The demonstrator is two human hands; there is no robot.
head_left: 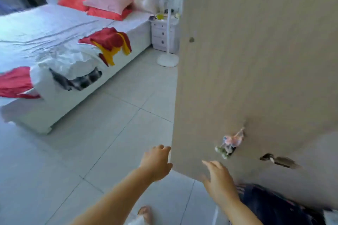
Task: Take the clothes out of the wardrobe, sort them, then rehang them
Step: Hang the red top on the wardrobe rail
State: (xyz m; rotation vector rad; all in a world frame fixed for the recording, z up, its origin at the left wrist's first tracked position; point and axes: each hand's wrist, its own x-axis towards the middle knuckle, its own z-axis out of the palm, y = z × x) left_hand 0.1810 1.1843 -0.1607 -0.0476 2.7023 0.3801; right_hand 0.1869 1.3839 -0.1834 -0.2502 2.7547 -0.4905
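Observation:
A tall beige wardrobe door (256, 60) fills the right half of the view. My left hand (157, 162) reaches its near edge, fingers spread and touching the edge. My right hand (217, 179) is held flat with relaxed fingers in front of the door's lower face, holding nothing. On the white bed (54, 29) lie a red and yellow garment (109, 42), a white garment with a dark plaid part (69, 71) and a red garment (14, 82) at the left edge.
A small colourful ornament (230, 142) hangs on the door, with a dark handle (278, 160) to its right. A white standing fan (168, 23) and a white nightstand (162, 34) stand beyond the bed. Grey tiled floor (91, 151) lies between bed and door.

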